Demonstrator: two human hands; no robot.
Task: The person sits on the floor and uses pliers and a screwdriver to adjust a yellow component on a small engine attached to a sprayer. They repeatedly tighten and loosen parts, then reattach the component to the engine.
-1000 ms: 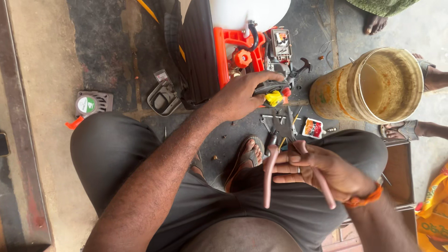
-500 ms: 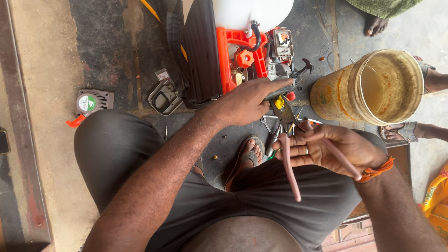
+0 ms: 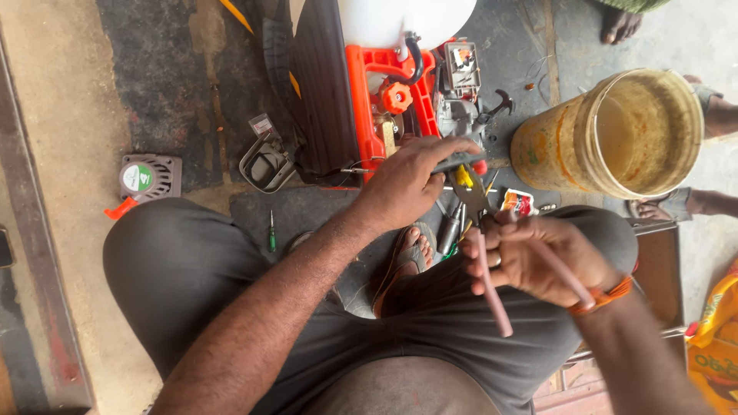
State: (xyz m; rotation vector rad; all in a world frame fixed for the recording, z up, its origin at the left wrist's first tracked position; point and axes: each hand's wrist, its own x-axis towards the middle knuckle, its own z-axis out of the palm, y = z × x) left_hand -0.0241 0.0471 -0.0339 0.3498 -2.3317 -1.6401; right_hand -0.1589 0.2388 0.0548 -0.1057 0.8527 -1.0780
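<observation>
Our right hand (image 3: 538, 257) grips pink-handled pliers (image 3: 492, 288), our left hand (image 3: 407, 184) clenches a small part (image 3: 461, 175) at twelve o'clock of them.

Light: soft, even daylight; no hard-edged shadows.
Brightest area: white tank (image 3: 407, 19) at top centre, nearly blown out, surface detail lost.
Shadow: dim under the orange engine frame (image 3: 373, 100) just below the tank; faint shade beneath the knees.
Glare: mild sheen inside the yellow bucket (image 3: 615, 134), right of the tank.
Sharpness: centre crisp; right hand (image 3: 538, 257) slightly motion-softened.
Edges: wide-angle stretch, lower corners soft.
</observation>
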